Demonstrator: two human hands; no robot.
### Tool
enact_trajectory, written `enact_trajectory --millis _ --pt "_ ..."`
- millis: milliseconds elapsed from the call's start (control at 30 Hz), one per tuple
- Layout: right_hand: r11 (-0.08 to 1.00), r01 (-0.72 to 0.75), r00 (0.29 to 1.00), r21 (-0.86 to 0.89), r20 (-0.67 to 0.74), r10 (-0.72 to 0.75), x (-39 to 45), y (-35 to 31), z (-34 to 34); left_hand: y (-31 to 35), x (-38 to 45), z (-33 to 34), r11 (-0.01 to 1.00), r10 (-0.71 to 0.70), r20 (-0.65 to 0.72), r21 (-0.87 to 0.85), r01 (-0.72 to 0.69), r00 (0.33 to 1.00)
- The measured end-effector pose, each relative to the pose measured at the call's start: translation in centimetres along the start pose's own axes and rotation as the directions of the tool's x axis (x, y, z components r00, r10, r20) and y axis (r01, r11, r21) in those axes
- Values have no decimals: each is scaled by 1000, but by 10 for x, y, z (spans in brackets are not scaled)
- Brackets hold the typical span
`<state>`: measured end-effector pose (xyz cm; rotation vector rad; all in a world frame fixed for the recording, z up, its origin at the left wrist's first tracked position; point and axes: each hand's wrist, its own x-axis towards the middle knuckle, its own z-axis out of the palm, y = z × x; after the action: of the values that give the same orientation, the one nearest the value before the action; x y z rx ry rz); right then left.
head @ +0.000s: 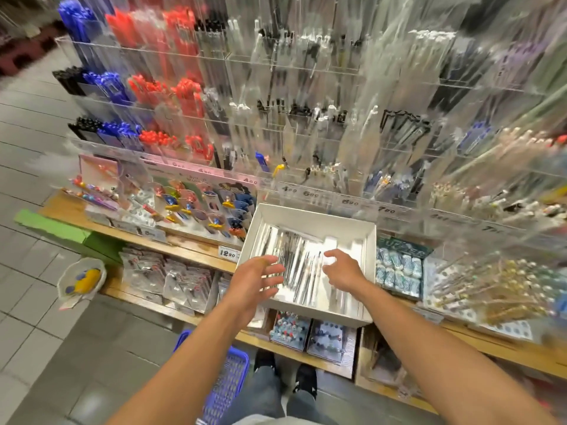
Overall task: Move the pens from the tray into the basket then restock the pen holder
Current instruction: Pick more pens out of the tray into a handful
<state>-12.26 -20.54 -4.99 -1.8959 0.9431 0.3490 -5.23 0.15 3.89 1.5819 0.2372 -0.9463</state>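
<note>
Both the left hand (257, 279) and right hand (342, 271) are held spread and empty over the white tray (369, 240), where the pens (294, 262) lie. A bundle should be gathered lengthwise, then lowered into the blue basket (225, 391) on the floor.

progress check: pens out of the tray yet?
Nothing looks done: the pens lie in the white tray. In hand: left hand and right hand reach over them, open, holding nothing. Left: fill the blue basket on the floor, then restock the holder.
</note>
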Motion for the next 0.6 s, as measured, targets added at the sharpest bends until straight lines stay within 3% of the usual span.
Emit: enact_trajectory --millis 133,333,467,600 --pt "964 51 999 -259 19 -48 26 -4 5 7 16 1 999 -14 22 33 13 1000" --pt "897 41 999 -441 32 -30 47 -6 18 17 43 -10 997 -47 55 58 43 997" --pt "911 -13 997 -411 -72 -19 50 -8 24 19 59 -16 993 -89 108 87 80 990" --pt "981 -81 994 -177 -91 65 47 -10 24 21 75 -16 988 -132 153 94 119 979"
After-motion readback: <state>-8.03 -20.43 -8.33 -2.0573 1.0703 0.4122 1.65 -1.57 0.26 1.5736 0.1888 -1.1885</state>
